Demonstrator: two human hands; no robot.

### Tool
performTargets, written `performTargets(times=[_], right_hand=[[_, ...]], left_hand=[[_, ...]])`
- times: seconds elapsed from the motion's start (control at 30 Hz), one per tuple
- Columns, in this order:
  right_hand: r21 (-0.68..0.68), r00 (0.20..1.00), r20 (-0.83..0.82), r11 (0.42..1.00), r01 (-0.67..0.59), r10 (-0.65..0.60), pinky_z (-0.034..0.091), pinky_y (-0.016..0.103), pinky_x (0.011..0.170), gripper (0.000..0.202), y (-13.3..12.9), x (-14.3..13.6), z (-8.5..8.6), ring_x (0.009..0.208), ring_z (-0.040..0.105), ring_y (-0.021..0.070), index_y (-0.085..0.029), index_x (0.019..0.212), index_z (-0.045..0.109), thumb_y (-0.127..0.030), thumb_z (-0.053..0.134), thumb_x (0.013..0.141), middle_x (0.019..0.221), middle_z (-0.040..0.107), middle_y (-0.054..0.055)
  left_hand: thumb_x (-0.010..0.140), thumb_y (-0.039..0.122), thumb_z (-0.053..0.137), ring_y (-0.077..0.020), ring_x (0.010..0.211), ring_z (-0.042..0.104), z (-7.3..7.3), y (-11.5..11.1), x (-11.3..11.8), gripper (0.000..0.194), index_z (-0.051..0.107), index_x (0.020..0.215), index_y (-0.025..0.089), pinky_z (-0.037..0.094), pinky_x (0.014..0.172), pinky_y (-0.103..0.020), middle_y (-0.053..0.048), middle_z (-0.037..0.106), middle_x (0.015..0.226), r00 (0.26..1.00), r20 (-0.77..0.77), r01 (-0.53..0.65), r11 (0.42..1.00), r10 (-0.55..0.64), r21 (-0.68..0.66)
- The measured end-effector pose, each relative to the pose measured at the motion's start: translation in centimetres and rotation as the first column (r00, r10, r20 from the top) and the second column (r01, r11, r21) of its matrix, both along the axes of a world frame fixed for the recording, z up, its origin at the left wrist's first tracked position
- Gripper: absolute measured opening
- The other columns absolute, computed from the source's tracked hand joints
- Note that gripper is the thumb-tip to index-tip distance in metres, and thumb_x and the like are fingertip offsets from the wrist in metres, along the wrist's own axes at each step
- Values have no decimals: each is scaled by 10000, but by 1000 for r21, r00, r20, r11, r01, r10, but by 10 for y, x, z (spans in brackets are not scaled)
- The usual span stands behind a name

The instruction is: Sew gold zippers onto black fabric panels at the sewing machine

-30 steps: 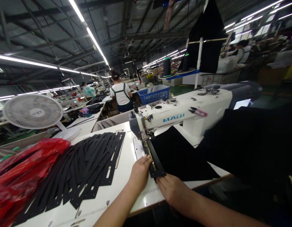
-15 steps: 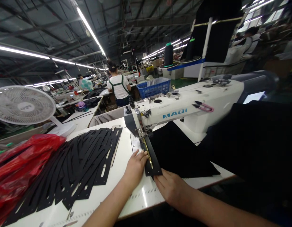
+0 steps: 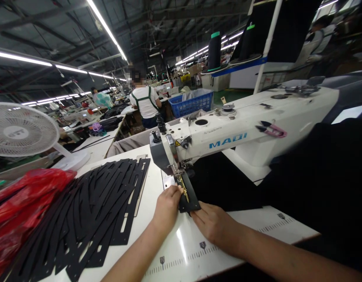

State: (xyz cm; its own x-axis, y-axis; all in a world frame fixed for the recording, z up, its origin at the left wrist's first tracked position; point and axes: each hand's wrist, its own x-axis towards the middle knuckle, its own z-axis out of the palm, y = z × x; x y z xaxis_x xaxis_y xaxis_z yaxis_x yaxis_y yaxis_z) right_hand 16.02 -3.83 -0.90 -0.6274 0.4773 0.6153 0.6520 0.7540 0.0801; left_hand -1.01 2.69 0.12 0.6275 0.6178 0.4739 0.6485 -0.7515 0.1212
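A black strip (image 3: 191, 197) with a gold-toothed zipper (image 3: 184, 189) along it lies under the presser foot of a white sewing machine (image 3: 195, 139). My left hand (image 3: 167, 205) is closed at the strip's left edge, its fingertips pressed down beside the zipper. At the near right corner, my right hand (image 3: 213, 225) pinches the strip between thumb and fingers; part of the thumb is hidden beneath. A large black fabric piece (image 3: 224, 184) spreads to the right, under the machine arm. The strip's far end is hidden by the machine head.
Left on the white table (image 3: 166, 250) fan out several black slotted strips (image 3: 104, 199), beside a red plastic bag (image 3: 31, 199) and a white fan (image 3: 19, 131). Pink thread snips (image 3: 271, 129) rest on the machine. Behind are a blue basket (image 3: 191, 103) and a person (image 3: 145, 102).
The strip has moved forward under the presser foot, leaving less of it on the near side. Both hands keep hold of it. The near fabric edge has shifted, baring more table ruler; my view has shifted slightly.
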Motion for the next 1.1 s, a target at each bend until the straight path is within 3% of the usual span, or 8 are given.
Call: performTargets(times=[0.27,0.4,0.57,0.63,0.7,0.8,0.9,1.1], right_hand=[[2,997,-69,999,40,-40,487,305,668,284,17,-1,-2,746,556,211,-61,804,621,12,349,846,771,607,109],[-136,986,-143,988,67,-87,461,286,648,225,19,-3,3,723,534,182,-117,830,597,-50,387,876,782,595,63],[-346,896,-90,857,382,-436,438,361,671,188,35,-19,19,762,532,239,-137,815,573,-303,654,779,798,571,75],[-421,883,-31,807,414,-468,437,337,683,195,44,-22,26,792,543,238,-131,811,584,-287,686,753,831,580,87],[-439,893,-4,803,403,-451,431,297,682,79,51,-22,31,824,549,223,-139,796,602,-201,647,778,867,592,88],[-420,907,8,822,386,-422,418,276,673,114,58,-19,33,832,553,210,-149,808,620,-84,527,818,891,603,84],[-423,916,30,825,374,-400,409,286,656,181,62,-18,28,773,561,209,-126,825,618,-21,472,807,854,612,92],[-495,920,-52,810,314,-388,397,241,637,166,66,-11,18,754,577,170,-129,806,602,-36,464,811,823,627,63]], left_hand=[[785,42,461,-193,806,628,-2,14,2,241,619,916,169,536,725,-302,-66,617,888,996,36,-83,991,87,-105],[721,-9,427,-188,878,616,-1,6,1,364,603,981,175,520,777,-300,-76,602,966,988,132,-52,978,80,-204],[767,68,454,-208,880,590,6,-16,-4,259,524,999,161,508,771,-357,-87,589,957,935,274,-153,953,225,-260],[807,139,458,-214,785,577,10,-23,-6,78,528,825,167,502,692,-364,-73,571,845,906,259,-282,934,334,-218],[853,207,432,-203,687,557,13,-29,-6,213,493,651,182,483,619,-345,-50,547,725,907,219,-321,926,361,-197],[884,225,404,-183,641,557,13,-38,-4,306,520,604,185,473,585,-308,-39,562,664,940,229,-201,954,252,-221],[872,186,426,-197,752,592,9,-44,-3,209,628,817,186,500,666,-326,-68,630,800,947,296,-83,987,122,-141],[855,129,415,-238,864,595,9,-46,-3,281,585,1077,167,520,720,-404,-119,634,971,974,224,-22,1000,17,20]])
